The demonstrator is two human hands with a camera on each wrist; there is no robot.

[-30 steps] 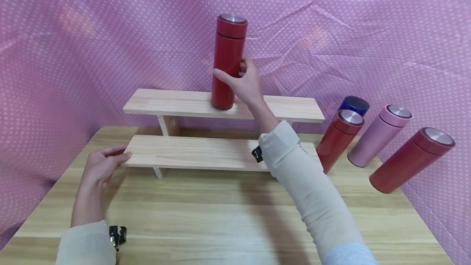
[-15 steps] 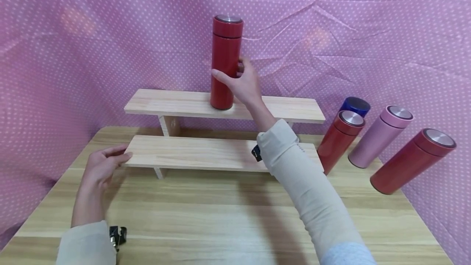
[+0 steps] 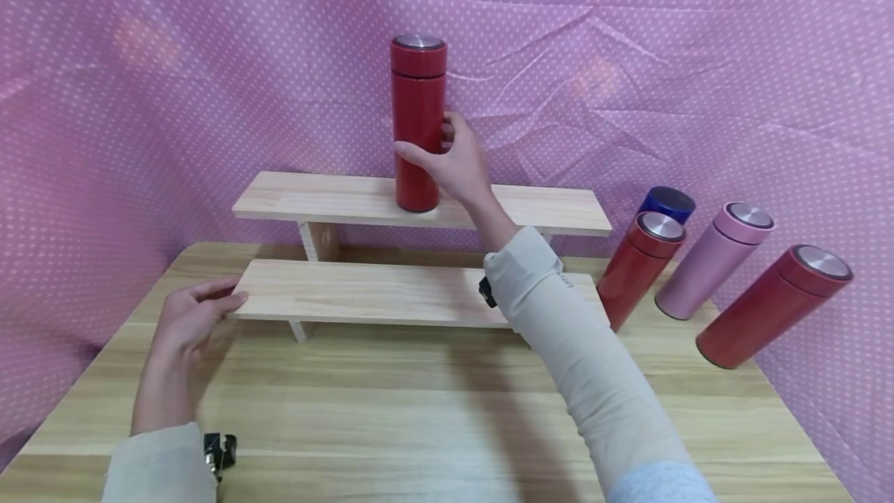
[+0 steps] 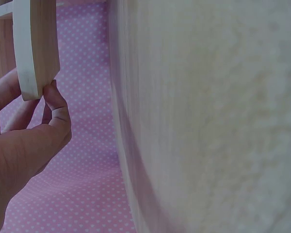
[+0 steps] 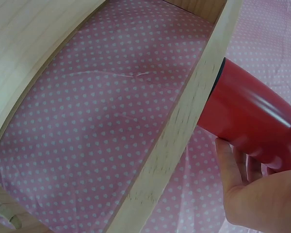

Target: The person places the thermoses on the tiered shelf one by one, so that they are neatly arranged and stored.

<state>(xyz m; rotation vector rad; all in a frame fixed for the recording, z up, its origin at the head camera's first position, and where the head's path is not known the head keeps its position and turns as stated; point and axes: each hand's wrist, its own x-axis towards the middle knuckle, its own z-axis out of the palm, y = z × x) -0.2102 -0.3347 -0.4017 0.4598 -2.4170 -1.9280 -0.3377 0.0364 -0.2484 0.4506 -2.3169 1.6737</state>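
A red thermos [image 3: 417, 119] with a silver-topped lid stands upright on the upper board [image 3: 328, 194] of a two-step wooden rack. My right hand [image 3: 457, 165] grips its lower half, thumb across the front and fingers round the far side. In the right wrist view the base of the red thermos [image 5: 252, 116] meets the board's edge. At the left end of the lower board [image 3: 391, 293], my left hand [image 3: 192, 317] pinches the corner. The left wrist view shows thumb and fingers of the left hand [image 4: 34, 136] on either side of the board's end [image 4: 36, 53].
Right of the rack, on the wooden table [image 3: 349, 418], stand another red thermos [image 3: 639, 270], a blue one [image 3: 668, 202] partly behind it, a pink one [image 3: 714, 262] and a further red one [image 3: 771, 307]. A pink dotted cloth [image 3: 244, 60] hangs behind.
The red thermos and my right hand have shifted a little to the left along the upper board, and the thermos leans less. My left hand keeps its hold on the lower board.
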